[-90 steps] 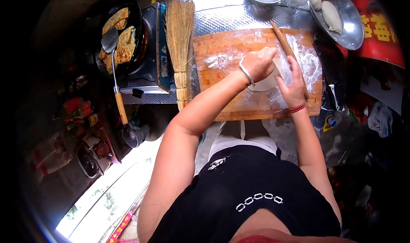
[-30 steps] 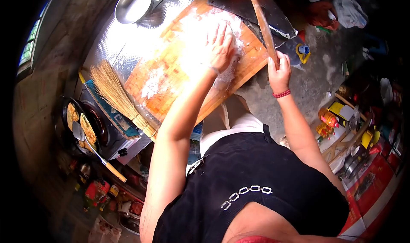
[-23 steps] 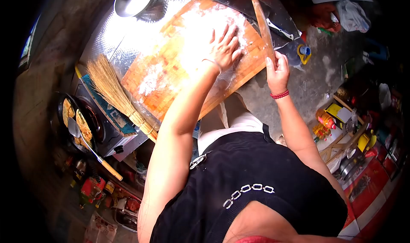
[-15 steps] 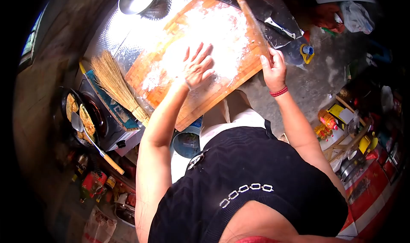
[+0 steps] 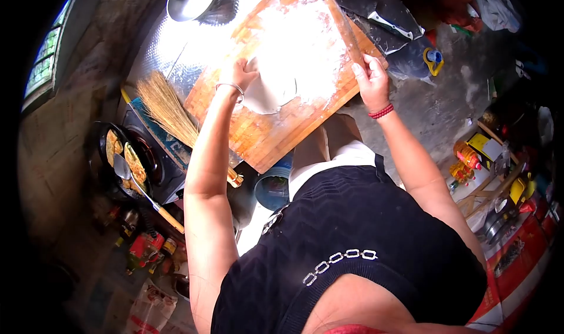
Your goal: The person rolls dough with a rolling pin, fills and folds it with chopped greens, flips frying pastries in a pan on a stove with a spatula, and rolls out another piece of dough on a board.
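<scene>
A flat, pale sheet of dough [image 5: 267, 96] lies on the floury wooden board [image 5: 273, 137], its upper part lost in glare. At its left edge is my left hand [image 5: 238, 75], with a silver bangle on the wrist and curled fingers closed on the dough's rim. My right hand [image 5: 373, 82], below a red beaded bracelet, grips the near end of a long wooden rolling pin [image 5: 342, 24]. The pin slants up and away over the board's right side.
A straw brush [image 5: 164, 108] lies left of the board, beside a stove and a pan [image 5: 98, 158] with browned flatbreads and a spatula [image 5: 122, 167]. A metal bowl [image 5: 192, 0] stands behind. Right of the board lies a white-handled knife [image 5: 390, 26].
My left hand has gone from lying spread on the board to curling at the dough's left edge. My right hand brought the pin from beyond the right edge to over the board. The view has turned.
</scene>
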A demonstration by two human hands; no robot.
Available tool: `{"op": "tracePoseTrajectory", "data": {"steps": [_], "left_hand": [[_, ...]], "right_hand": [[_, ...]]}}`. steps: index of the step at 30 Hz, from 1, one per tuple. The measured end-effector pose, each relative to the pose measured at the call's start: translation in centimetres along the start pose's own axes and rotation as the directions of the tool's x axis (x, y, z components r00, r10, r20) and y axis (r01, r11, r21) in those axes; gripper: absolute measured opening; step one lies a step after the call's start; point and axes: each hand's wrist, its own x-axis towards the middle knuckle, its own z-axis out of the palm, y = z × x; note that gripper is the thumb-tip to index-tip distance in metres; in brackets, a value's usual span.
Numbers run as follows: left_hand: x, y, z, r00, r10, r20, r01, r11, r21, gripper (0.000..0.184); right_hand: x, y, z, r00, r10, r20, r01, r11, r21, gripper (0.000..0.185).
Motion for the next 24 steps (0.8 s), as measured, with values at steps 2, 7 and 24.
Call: {"op": "tracePoseTrajectory", "data": {"steps": [2, 7, 24], "left_hand": [[0.7, -1.4, 0.6, 0.997, -0.031, 0.077, 0.039, 0.994, -0.098, 0.03], [-5.0, 0.7, -2.2, 0.847, 0.391, -0.36, -0.435, 0.899, -0.046, 0.015], [-2.5, 4.3, 7.9, 0.703, 0.556, -0.443, -0.463, 0.831, 0.308, 0.029]], "right_hand": [[-0.3, 0.2, 0.3, 1.0, 0.027, -0.005, -0.026, 0.999, 0.044, 0.023], [-1.0, -0.5, 0.3, 0.993, 0.117, 0.002, -0.116, 0.982, 0.15, 0.02], [-2.3, -2.5, 0.0, 0.997, 0.059, 0.055, -0.063, 0.996, 0.069, 0.022]]}}
